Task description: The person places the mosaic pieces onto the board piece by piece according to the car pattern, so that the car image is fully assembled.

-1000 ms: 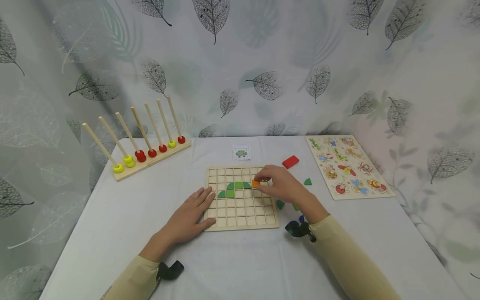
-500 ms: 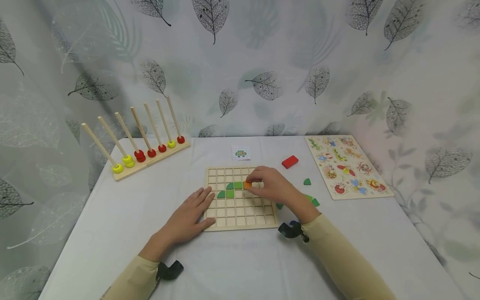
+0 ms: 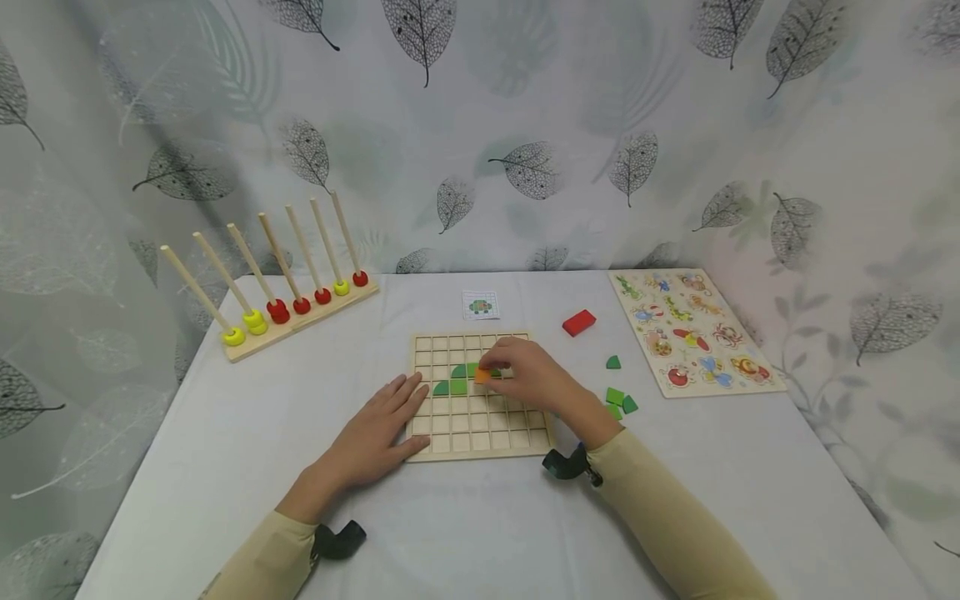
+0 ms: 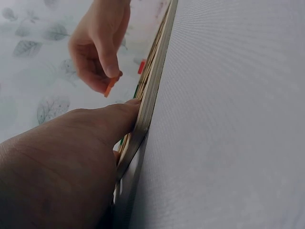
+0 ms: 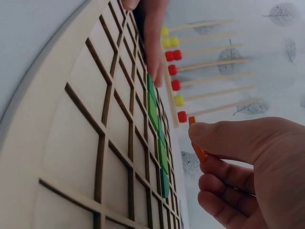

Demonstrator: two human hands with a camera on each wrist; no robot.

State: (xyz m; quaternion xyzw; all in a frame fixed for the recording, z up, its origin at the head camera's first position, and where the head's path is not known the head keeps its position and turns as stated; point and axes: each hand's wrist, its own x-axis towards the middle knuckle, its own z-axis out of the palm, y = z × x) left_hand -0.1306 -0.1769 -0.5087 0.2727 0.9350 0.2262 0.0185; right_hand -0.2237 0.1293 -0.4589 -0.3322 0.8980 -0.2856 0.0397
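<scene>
Between thumb and fingers my right hand (image 3: pixel 528 377) pinches an orange square tile (image 3: pixel 482 377), held just above the wooden grid board (image 3: pixel 480 457). In the right wrist view the orange tile (image 5: pixel 197 140) is on edge, apart from the board. Green tiles (image 3: pixel 458 387), some square and some quarter-round, lie in two rows of the board's cells; the right hand partly covers the upper row. My left hand (image 3: pixel 375 437) rests on the board's left edge with its fingers spread out straight. In the left wrist view its thumb (image 4: pixel 121 117) touches the board's rim.
Behind the board lies a small picture card (image 3: pixel 480 306). Loose green pieces (image 3: pixel 615 396) and a red block (image 3: pixel 579 322) lie to the right. A wooden insect puzzle (image 3: pixel 693 333) sits at the far right, and a peg stand with beads (image 3: pixel 300 321) at the back left.
My right hand has moved left across the board with the orange tile, from right of the upper green row to over that row. The left hand has stayed in place.
</scene>
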